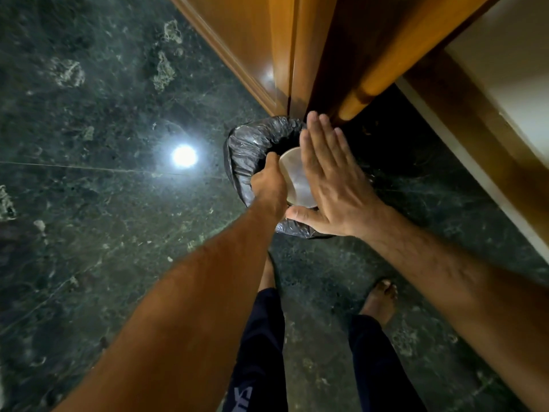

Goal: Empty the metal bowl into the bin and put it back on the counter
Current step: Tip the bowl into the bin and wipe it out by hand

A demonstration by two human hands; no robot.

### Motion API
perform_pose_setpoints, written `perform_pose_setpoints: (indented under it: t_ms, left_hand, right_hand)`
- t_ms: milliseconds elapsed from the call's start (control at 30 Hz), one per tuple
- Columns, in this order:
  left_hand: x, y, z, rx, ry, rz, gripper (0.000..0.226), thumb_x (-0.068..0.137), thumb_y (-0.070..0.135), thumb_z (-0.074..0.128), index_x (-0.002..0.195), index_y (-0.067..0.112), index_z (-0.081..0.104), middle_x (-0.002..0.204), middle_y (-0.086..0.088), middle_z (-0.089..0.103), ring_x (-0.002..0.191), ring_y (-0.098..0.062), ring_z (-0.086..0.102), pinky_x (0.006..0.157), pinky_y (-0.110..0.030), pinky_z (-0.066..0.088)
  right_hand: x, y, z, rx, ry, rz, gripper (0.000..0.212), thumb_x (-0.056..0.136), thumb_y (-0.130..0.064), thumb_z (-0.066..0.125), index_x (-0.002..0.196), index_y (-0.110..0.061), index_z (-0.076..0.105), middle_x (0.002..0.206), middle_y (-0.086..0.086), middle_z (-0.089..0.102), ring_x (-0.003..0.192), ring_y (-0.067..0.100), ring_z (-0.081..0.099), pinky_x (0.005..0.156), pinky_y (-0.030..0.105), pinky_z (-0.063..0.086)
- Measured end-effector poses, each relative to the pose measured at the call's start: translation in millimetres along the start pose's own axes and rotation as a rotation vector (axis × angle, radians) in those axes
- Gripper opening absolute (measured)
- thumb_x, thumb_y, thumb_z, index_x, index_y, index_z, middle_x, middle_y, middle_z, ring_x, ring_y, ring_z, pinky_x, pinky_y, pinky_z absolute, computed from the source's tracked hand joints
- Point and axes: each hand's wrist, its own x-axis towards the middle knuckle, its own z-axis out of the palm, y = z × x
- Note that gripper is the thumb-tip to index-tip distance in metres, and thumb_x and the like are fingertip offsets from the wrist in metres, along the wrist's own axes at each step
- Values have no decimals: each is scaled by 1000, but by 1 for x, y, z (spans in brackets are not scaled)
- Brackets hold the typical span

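Presently the metal bowl (297,179) is held tipped on its side directly above the mouth of the bin (252,144), its base turned toward the camera. The left hand (269,185) is clamped on the bowl's left rim, fingers curled over the edge and out of sight behind it. The right hand (329,179) is flat and spread — fingers straight and together, thumb out below the bowl — with its palm over the bowl's base on the right side; whether palm and metal actually touch cannot be told from this angle. The bowl thus sits between the two hands, left gripping, right laid against or just beside it.

The bin is lined with a black plastic bag (237,153) gathered around its rim, and stands on a dark green marble floor (89,203) hard against a wooden door frame (285,55). A ceiling lamp's reflection (184,156) shows on the floor left of the bin. Bare feet (381,298) and dark trousers (261,337) appear below the arms.
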Motion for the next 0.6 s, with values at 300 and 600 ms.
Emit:
perform_pose_setpoints:
  t_ms: [300, 600]
  left_hand:
    - [-1, -1, 4, -26, -36, -8, 38, 80, 46, 55, 83, 11, 70, 72, -9, 72, 58, -24, 71, 43, -32, 55]
    - [-10, 10, 15, -51, -76, -17, 44, 72, 48, 56, 86, 9, 71, 81, -12, 75, 76, -31, 72, 61, -41, 60]
  right_hand:
    - [-12, -8, 5, -71, -342, 116, 101, 94, -72, 19, 153, 9, 2, 162, 33, -4, 152, 41, -6, 125, 53, 5]
    - [-21, -18, 14, -112, -529, 160, 105, 89, -76, 11, 154, 6, -4, 162, 27, -15, 151, 39, -16, 125, 54, 2]
